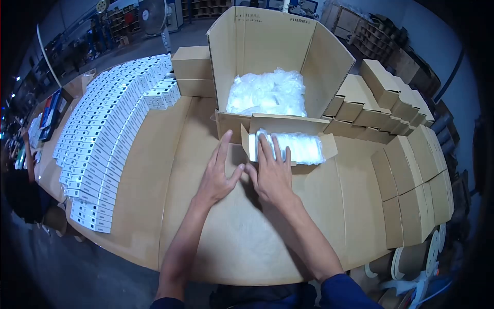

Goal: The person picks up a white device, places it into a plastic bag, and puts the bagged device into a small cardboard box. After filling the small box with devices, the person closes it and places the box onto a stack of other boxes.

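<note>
Just in front of me a small cardboard box [309, 168] stands with its flaps up. Packed in a row inside it are several items in clear plastic wrap [303, 147], with a white piece at the left end. My right hand [271, 172] rests its spread fingers on the left part of that row, thumb by the box's near left corner. To the left of the box, my left hand [217, 174] hovers over the cardboard-covered table, empty, thumb and fingers apart. Right behind the small box, a large open carton [272, 44] holds a heap of clear plastic-wrapped pieces [267, 95].
Stacked rows of small white boxes [103, 139] cover the table's left side. Closed brown boxes [193, 64] stand beside the large carton, with more brown boxes [378, 98] stacked at the back right and others [411, 190] at the right edge. Another person's arm [28, 154] shows far left.
</note>
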Action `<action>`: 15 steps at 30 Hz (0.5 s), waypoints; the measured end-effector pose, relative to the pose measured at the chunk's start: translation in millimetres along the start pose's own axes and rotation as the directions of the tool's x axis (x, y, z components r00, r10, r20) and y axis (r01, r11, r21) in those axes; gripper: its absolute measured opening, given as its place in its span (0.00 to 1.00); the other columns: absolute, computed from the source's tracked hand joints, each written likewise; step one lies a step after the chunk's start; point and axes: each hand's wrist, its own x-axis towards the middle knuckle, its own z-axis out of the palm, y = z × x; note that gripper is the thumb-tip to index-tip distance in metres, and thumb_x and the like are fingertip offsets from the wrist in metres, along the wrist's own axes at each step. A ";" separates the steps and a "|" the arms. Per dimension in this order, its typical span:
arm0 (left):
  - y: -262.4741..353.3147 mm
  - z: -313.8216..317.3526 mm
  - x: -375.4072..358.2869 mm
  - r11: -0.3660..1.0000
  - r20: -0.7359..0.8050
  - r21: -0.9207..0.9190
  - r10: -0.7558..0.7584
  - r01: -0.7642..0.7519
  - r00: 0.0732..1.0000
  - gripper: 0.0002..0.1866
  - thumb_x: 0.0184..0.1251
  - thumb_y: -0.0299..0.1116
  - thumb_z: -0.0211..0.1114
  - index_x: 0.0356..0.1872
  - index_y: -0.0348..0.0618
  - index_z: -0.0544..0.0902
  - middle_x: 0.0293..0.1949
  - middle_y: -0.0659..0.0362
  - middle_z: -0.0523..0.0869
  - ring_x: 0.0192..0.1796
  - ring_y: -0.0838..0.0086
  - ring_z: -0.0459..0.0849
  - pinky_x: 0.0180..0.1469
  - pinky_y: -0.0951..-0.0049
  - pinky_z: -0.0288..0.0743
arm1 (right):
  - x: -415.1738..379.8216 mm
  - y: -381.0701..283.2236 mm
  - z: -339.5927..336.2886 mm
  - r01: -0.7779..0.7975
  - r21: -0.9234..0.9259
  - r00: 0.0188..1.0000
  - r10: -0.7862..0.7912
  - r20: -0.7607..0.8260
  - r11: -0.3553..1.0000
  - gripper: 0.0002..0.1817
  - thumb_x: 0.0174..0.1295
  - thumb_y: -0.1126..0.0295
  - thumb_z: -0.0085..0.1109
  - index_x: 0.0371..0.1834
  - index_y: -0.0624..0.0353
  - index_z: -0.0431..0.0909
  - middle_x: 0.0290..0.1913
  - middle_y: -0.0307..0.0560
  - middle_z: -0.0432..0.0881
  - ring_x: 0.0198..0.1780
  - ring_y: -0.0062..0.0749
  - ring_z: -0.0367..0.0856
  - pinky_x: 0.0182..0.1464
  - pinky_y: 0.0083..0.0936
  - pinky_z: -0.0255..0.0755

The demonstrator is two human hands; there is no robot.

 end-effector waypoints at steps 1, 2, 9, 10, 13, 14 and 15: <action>-0.3 2.3 -1.0 1.000 -0.021 0.004 0.013 -0.012 1.000 0.47 0.72 0.32 0.65 0.85 0.42 0.45 0.82 0.43 0.59 0.79 0.49 0.67 0.79 0.55 0.62 | -8.5 1.2 6.3 0.021 -0.034 1.000 -0.021 -0.005 0.999 0.40 0.69 0.52 0.60 0.76 0.70 0.63 0.82 0.58 0.56 0.83 0.60 0.51 0.77 0.72 0.44; -2.5 4.8 -0.5 0.999 -0.008 -0.041 -0.011 0.010 1.000 0.47 0.74 0.36 0.63 0.85 0.40 0.44 0.83 0.43 0.57 0.81 0.49 0.63 0.80 0.55 0.59 | -12.7 3.1 10.1 0.040 -0.067 0.999 -0.041 -0.009 0.997 0.43 0.69 0.50 0.60 0.79 0.70 0.61 0.84 0.58 0.53 0.84 0.60 0.50 0.78 0.74 0.42; -12.2 26.2 1.1 0.944 0.083 -0.249 -0.203 0.218 0.976 0.42 0.84 0.53 0.46 0.84 0.34 0.45 0.83 0.41 0.56 0.85 0.51 0.54 0.83 0.58 0.49 | -2.3 13.6 3.9 0.081 -0.119 0.988 -0.064 0.142 0.990 0.46 0.65 0.52 0.62 0.79 0.71 0.59 0.83 0.59 0.56 0.85 0.60 0.47 0.77 0.80 0.34; -13.7 28.6 1.0 0.937 0.083 -0.254 -0.227 0.241 0.970 0.41 0.85 0.53 0.44 0.84 0.34 0.46 0.82 0.40 0.57 0.85 0.51 0.54 0.83 0.59 0.49 | -1.8 13.4 1.6 0.087 -0.123 0.985 -0.067 0.160 0.989 0.46 0.65 0.52 0.63 0.79 0.72 0.59 0.83 0.59 0.56 0.85 0.60 0.47 0.77 0.81 0.34; -5.3 30.5 0.7 0.925 0.097 -0.207 -0.303 0.318 0.948 0.37 0.86 0.50 0.44 0.83 0.32 0.52 0.79 0.39 0.65 0.80 0.49 0.65 0.80 0.59 0.58 | -7.4 21.0 -8.8 0.076 0.013 0.981 -0.077 0.178 0.997 0.45 0.63 0.53 0.65 0.79 0.68 0.61 0.83 0.60 0.58 0.86 0.61 0.45 0.76 0.82 0.31; -0.8 31.7 5.2 0.919 0.114 -0.195 -0.326 0.343 0.939 0.37 0.86 0.49 0.45 0.82 0.32 0.53 0.78 0.39 0.67 0.79 0.49 0.67 0.79 0.59 0.60 | -6.0 25.4 -14.0 0.072 0.050 0.981 -0.080 0.175 0.996 0.45 0.62 0.54 0.66 0.79 0.67 0.61 0.83 0.61 0.58 0.86 0.61 0.44 0.76 0.83 0.29; 0.7 36.2 6.3 0.924 0.073 -0.216 -0.307 0.316 0.949 0.35 0.86 0.46 0.47 0.81 0.31 0.56 0.76 0.37 0.70 0.77 0.46 0.70 0.77 0.58 0.64 | -15.1 23.9 -20.3 0.086 0.138 0.996 -0.086 -0.006 0.987 0.38 0.61 0.62 0.68 0.73 0.66 0.67 0.74 0.64 0.70 0.81 0.61 0.57 0.78 0.73 0.43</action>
